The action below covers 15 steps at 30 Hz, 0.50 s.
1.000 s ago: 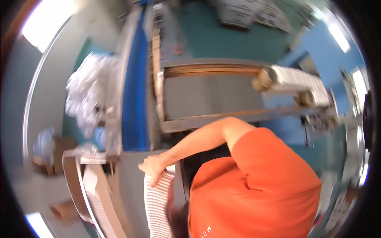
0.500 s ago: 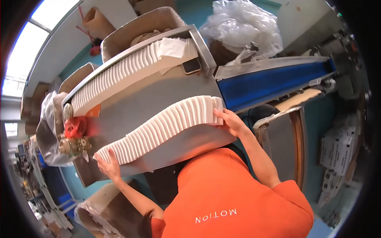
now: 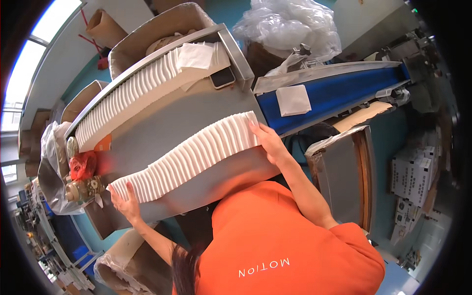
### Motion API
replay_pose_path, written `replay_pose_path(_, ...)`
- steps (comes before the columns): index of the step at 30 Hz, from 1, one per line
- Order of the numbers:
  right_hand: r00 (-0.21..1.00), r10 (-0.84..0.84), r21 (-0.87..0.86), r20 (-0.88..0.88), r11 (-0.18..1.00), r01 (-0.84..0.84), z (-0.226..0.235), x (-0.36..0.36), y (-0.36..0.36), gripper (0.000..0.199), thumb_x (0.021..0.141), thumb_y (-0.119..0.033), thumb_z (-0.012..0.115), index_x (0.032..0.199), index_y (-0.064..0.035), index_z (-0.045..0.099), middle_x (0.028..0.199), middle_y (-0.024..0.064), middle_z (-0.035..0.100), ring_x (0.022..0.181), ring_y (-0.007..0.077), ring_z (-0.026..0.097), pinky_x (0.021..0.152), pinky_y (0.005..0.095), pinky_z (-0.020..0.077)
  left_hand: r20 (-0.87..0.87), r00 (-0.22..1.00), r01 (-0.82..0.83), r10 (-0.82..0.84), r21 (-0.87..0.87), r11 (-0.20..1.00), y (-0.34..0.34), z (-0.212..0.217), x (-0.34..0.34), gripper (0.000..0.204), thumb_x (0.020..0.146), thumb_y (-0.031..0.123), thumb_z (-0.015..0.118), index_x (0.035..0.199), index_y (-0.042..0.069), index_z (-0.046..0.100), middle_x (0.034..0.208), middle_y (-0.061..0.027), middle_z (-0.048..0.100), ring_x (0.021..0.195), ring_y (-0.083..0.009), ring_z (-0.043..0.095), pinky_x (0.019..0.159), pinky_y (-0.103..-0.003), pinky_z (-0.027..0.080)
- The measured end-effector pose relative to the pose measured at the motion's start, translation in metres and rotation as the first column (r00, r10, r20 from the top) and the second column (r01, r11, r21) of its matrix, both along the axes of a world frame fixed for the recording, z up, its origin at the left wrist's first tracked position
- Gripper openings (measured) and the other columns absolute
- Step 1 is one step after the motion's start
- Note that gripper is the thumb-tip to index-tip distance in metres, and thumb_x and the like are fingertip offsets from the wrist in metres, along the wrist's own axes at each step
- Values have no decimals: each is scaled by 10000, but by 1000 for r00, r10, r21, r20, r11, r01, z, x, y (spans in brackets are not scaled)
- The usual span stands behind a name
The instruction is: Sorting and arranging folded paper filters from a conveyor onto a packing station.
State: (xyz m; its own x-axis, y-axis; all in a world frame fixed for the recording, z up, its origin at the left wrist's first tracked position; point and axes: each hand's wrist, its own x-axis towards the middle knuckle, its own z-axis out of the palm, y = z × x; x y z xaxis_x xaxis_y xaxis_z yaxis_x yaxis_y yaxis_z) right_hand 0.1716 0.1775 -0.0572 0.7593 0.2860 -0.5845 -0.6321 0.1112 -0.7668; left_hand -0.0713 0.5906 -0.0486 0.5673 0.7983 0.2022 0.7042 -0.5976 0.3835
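Note:
A long, wavy row of folded white paper napkins (image 3: 189, 160) stands on edge across the grey metal table (image 3: 147, 130). At its left end my left hand (image 3: 127, 204) presses inward, with the thumb against the near side and the fingers round the end. My right hand (image 3: 269, 142) holds the opposite end with its fingers against the last napkins. A second row of napkins (image 3: 132, 96) lines the table's far rim, with a loose white napkin (image 3: 195, 56) on top. Beyond my right hand, a flat white napkin stack (image 3: 293, 100) lies on the blue conveyor belt (image 3: 334, 96).
A phone (image 3: 223, 78) lies beside the far row. At the table's left end are a red plastic bag (image 3: 83, 165) and a tape roll (image 3: 78, 191). Cardboard boxes (image 3: 160, 22) and a clear plastic bag (image 3: 290, 32) stand behind; a grey panel (image 3: 339, 172) is at right.
A flat napkin stack has appeared on the blue belt. The right end of the held row looks shorter, and my right hand grips its new end. The whole view has shifted slightly.

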Motion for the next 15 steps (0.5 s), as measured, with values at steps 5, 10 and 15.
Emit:
replay_pose_path(5,990,-9,-62,-143,998,0,-6,-10,-38,375,966,-191,587,1290,-5,560,1174,86,641,1064,177,612,843,311,527,17,1000,26,-26,0,1000,5,-2,-1,863,889,605,603,1476,18,371,1497,-205,400,1389,-356,351,1146,-442,269)
replay_pose_path(10,976,-183,-137,119,970,199,-17,12,-33,473,961,-385,630,1185,28,580,1091,93,654,993,169,609,862,292,499,23,998,64,-64,-10,998,2,-2,12,868,883,607,610,1478,22,370,1500,-214,390,1397,-362,347,1151,-447,269)
replay_pose_path(15,957,71,-158,282,987,-27,-2,-1,3,457,964,-410,600,1239,-44,597,1085,62,660,971,156,591,855,295,475,35,998,43,-42,-15,999,-1,-2,17,873,878,578,639,1480,10,361,1502,-208,391,1392,-344,352,1157,-443,257)
